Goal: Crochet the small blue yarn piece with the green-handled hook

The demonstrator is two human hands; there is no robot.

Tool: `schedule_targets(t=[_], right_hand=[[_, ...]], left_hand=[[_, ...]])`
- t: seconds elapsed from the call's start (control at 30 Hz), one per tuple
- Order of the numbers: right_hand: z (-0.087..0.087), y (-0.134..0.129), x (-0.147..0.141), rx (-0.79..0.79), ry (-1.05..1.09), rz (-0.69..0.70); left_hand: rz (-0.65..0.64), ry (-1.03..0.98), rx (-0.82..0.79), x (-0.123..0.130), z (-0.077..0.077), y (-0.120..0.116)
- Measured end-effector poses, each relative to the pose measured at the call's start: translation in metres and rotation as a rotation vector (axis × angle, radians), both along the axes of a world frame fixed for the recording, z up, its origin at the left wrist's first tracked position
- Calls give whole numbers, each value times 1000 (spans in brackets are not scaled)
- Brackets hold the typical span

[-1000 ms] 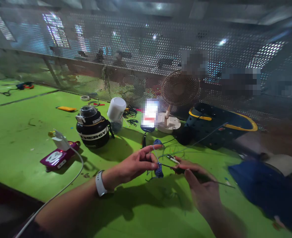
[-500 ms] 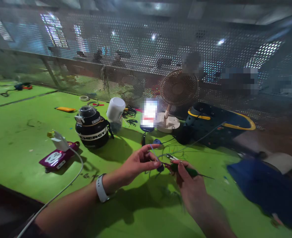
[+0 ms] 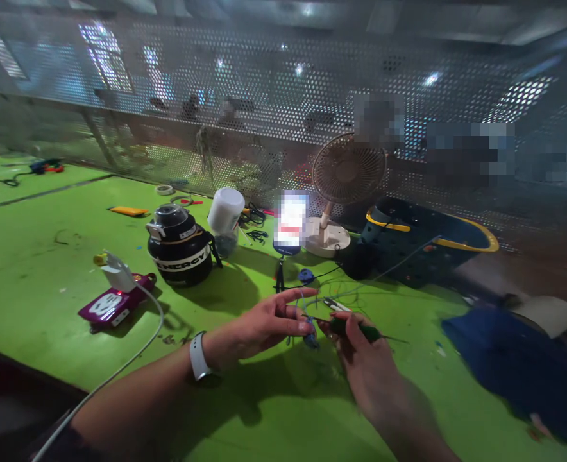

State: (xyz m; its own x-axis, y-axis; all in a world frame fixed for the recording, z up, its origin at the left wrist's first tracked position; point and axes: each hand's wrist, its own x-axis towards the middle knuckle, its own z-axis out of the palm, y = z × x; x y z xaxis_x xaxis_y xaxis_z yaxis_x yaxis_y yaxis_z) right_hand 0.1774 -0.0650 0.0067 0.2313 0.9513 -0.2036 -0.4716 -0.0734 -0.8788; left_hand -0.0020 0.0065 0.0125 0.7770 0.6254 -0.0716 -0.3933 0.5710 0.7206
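My left hand, with a white watch on its wrist, pinches a small blue crochet piece between thumb and finger. Blue yarn runs up over its stretched index finger. My right hand is closed round the dark green handle of a crochet hook. The hook's thin metal tip points left and meets the piece at my left fingertips. Whether yarn is caught on the tip is too small to tell. Just beyond my hands lie a small blue crocheted round and a white-and-black slim tool.
A black jug, a purple power strip, a white bottle, a lit phone, a fan and a dark basket stand on the green table. Dark blue cloth lies at right.
My left index finger has dipped slightly, uncovering more of the blue crocheted round behind it. The hook tip has shifted left against the piece, and more of the piece shows below my thumb.
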Motion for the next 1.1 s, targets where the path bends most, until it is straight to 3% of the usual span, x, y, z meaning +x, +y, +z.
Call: schedule_targets(t=[0.13,0.47,0.73,0.93,1.1], right_hand=[[-2,2,3,-24,12,7],[2,7,9,-19,37,19],[-5,9,17,85,-43,72],[2,8,22,128,-105,115],[6,8,20,89,-75,120]], left_hand=[[-78,-34,-33,-2,-4,2],[-133,-108,-119,-2,-2,1],[-153,-90,-75,-1,-4,2],[-203,-119,-63,-5,0,3],[-125,-76,-9,-3,-2,1]])
